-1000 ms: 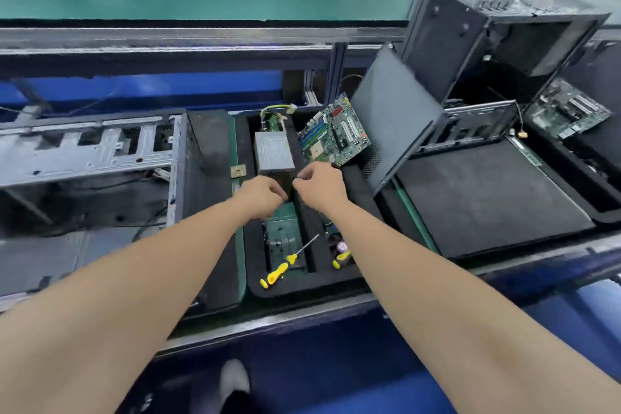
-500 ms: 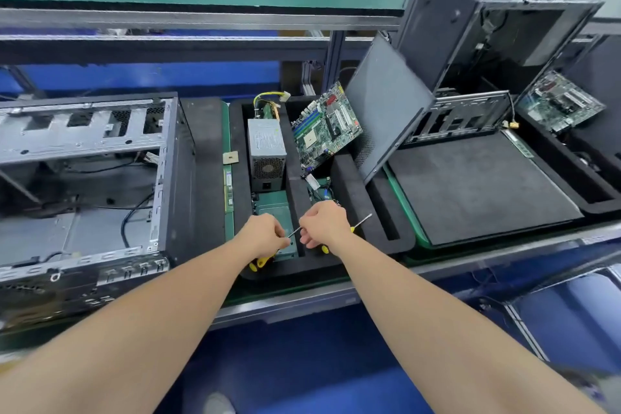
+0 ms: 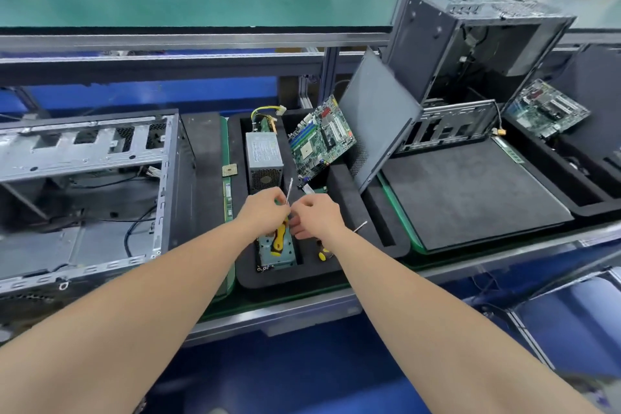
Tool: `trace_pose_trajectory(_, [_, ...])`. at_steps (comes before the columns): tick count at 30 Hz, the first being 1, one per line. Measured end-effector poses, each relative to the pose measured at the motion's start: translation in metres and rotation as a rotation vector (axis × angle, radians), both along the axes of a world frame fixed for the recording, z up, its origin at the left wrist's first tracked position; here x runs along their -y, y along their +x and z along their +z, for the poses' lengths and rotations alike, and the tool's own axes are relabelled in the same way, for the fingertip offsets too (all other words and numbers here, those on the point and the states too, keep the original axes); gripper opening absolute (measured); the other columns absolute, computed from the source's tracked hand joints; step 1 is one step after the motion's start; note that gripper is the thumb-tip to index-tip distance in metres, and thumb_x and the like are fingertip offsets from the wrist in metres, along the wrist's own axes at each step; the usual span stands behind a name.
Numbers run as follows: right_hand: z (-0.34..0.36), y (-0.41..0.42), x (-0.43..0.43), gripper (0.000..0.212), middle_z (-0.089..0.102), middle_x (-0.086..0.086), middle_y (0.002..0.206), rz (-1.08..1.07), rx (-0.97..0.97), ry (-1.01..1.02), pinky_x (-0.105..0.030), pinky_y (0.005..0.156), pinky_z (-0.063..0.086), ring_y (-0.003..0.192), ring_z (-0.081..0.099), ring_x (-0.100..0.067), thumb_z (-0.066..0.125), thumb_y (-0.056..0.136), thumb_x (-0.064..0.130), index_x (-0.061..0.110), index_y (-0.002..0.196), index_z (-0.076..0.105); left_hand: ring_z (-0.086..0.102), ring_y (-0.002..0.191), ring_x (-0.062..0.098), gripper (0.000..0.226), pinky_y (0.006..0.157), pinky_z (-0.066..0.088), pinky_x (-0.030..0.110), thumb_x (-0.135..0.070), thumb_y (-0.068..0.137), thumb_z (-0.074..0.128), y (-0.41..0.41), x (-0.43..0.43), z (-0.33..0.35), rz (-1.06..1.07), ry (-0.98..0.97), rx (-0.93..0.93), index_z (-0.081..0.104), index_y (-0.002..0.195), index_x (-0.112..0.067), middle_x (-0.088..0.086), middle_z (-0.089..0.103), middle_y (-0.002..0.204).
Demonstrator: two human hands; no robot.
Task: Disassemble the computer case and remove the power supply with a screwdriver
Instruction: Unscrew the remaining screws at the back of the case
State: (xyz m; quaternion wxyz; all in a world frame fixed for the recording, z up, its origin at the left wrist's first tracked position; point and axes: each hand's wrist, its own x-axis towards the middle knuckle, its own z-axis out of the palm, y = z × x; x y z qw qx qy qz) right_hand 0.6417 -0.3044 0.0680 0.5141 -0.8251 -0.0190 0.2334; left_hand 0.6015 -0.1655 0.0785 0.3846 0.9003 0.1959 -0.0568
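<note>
The open grey metal computer case (image 3: pixel 84 191) lies on its side at the left. The grey power supply (image 3: pixel 263 158) sits outside it in a slot of the black foam tray (image 3: pixel 285 276), its yellow cables behind it. Just in front of the power supply, my left hand (image 3: pixel 265 208) holds a yellow-and-black screwdriver (image 3: pixel 279 239) where shaft meets handle, shaft pointing up and away. My right hand (image 3: pixel 317 215) is right beside it, fingers loosely bent near the handle, holding nothing I can see. A second yellow screwdriver (image 3: pixel 322 255) lies in the tray under my right wrist.
A green motherboard (image 3: pixel 322 138) leans in the tray beside a tilted dark side panel (image 3: pixel 379 118). A black foam pad (image 3: pixel 470 195) lies to the right, with another black case (image 3: pixel 470 44) and motherboard (image 3: pixel 547 111) behind. A CPU chip (image 3: pixel 229 170) and RAM stick (image 3: pixel 228 198) lie between tray and case.
Both hands came back from the power supply to the front of the tray. My left hand took up a screwdriver and raised it, so its shaft now points up.
</note>
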Motion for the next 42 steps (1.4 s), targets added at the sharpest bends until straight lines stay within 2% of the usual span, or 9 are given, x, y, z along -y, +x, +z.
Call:
trace_pose_trajectory(4, [0.029,0.002,-0.016,0.024,0.074,0.001,0.091,0.027,0.148,0.014,-0.022,0.047,0.055,0.079,0.070,-0.017,0.054,0.100,0.025,0.025,0.092,0.077,0.075,0.074,0.030,0.015,0.066,0.064,0.046,-0.025,0.090,0.063,-0.004,-0.005,0.036,0.135,-0.228,0.111,0.062,0.091,-0.011,0.013,0.071,0.095])
trace_pose_trajectory(8, [0.061,-0.002,-0.050,0.024,0.072,-0.007,0.099,0.127,0.129,0.116,-0.053,0.088,0.062,0.105,0.071,-0.036,0.050,0.098,0.030,0.028,0.085,0.070,0.075,0.082,0.030,0.018,0.073,0.064,0.046,-0.031,0.093,0.064,-0.022,-0.029,0.071,0.194,-0.223,0.225,0.065,0.088,-0.014,0.013,0.073,0.095])
trace_pose_trajectory(10, [0.076,-0.008,-0.069,0.025,0.072,-0.013,0.105,0.204,0.110,0.178,-0.060,0.088,0.061,0.107,0.071,-0.040,0.047,0.099,0.034,0.026,0.093,0.070,0.077,0.073,0.026,0.017,0.067,0.064,0.041,-0.031,0.096,0.064,-0.036,-0.045,0.088,0.222,-0.250,0.275,0.067,0.090,-0.015,0.012,0.075,0.092])
trace_pose_trajectory(12, [0.088,-0.016,-0.090,0.031,0.074,-0.019,0.103,0.284,0.069,0.272,-0.056,0.075,0.063,0.094,0.074,-0.042,0.044,0.098,0.038,0.020,0.098,0.069,0.076,0.071,0.025,0.016,0.067,0.064,0.040,-0.031,0.098,0.064,-0.053,-0.062,0.103,0.263,-0.255,0.319,0.067,0.092,-0.016,0.011,0.075,0.089])
trace_pose_trajectory(15, [0.101,-0.036,-0.121,0.036,0.075,-0.010,0.086,0.393,0.003,0.363,-0.031,0.045,0.048,0.058,0.069,-0.033,0.041,0.097,0.045,0.021,0.102,0.067,0.071,0.064,0.018,0.018,0.057,0.058,0.029,-0.031,0.100,0.062,-0.080,-0.090,0.120,0.331,-0.220,0.371,0.068,0.097,-0.014,0.009,0.073,0.088])
trace_pose_trajectory(27, [0.110,-0.120,-0.214,0.025,0.062,-0.009,0.080,0.641,0.110,0.346,-0.025,0.040,0.034,0.042,0.047,-0.019,0.044,0.109,0.031,0.027,0.124,0.064,0.067,0.064,0.017,0.025,0.058,0.050,0.030,-0.033,0.099,0.056,-0.190,-0.189,0.126,0.415,-0.068,0.287,0.071,0.085,-0.018,0.003,0.076,0.078])
trace_pose_trajectory(31, [0.103,-0.147,-0.233,0.025,0.059,-0.011,0.078,0.620,0.048,0.315,-0.028,0.042,0.040,0.043,0.051,-0.021,0.043,0.108,0.023,0.020,0.115,0.067,0.072,0.076,0.016,0.025,0.068,0.051,0.028,-0.026,0.094,0.061,-0.218,-0.220,0.107,0.315,-0.035,0.177,0.076,0.074,-0.024,-0.001,0.077,0.079])
trace_pose_trajectory(37, [0.090,-0.187,-0.245,0.022,0.062,-0.020,0.086,0.483,-0.120,0.305,-0.032,0.044,0.048,0.047,0.062,-0.028,0.042,0.106,0.013,0.007,0.116,0.060,0.061,0.097,0.012,0.008,0.086,0.044,0.036,-0.037,0.091,0.068,-0.250,-0.257,0.082,-0.032,0.142,-0.086,0.075,0.093,-0.040,-0.014,0.072,0.099])
trace_pose_trajectory(42, [0.078,-0.223,-0.243,0.018,0.061,-0.020,0.071,0.371,-0.149,0.307,-0.029,0.042,0.046,0.049,0.064,-0.032,0.046,0.100,0.008,0.004,0.112,0.060,0.059,0.079,-0.007,0.009,0.074,0.042,0.024,-0.041,0.092,0.071,-0.262,-0.268,0.070,-0.244,0.157,0.046,0.068,0.085,-0.045,-0.032,0.066,0.078])
